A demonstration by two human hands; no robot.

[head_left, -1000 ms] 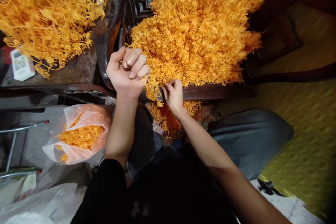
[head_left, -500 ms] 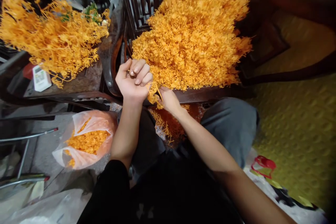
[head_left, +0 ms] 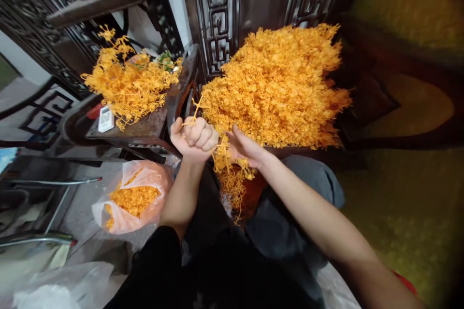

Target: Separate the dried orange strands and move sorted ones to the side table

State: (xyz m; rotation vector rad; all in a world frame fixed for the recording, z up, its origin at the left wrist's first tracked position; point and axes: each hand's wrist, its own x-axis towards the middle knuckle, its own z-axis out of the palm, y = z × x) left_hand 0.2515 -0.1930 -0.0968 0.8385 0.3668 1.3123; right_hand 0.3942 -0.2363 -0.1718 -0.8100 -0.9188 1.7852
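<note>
At the far left, a metal tube (head_left: 58, 182) with a red tip stands near a crumpled clear sheet of plastic (head_left: 65, 280). To its right, a small white box (head_left: 106, 119) sits on a wooden chair (head_left: 148, 128), just beside a loose pile of orange flowers (head_left: 126, 84). Below, an open plastic bag (head_left: 130, 225) on the floor (head_left: 85, 222) holds orange bits (head_left: 134, 200).

Next comes the person's left hand (head_left: 196, 139), curled into a fist around an orange strand (head_left: 197, 106), whose thin end pokes out above the fingers. A bunch of orange flowers (head_left: 222, 155) hangs between the two hands; whether it joins the strand cannot be told. The right hand (head_left: 250, 148) is spread, thumb raised apart from the fingers, which the bunch partly hides. More orange strands (head_left: 234, 188) dangle lower down. Behind the right hand, a large heap of orange flowers (head_left: 279, 87) fills a dark wooden seat.
</note>
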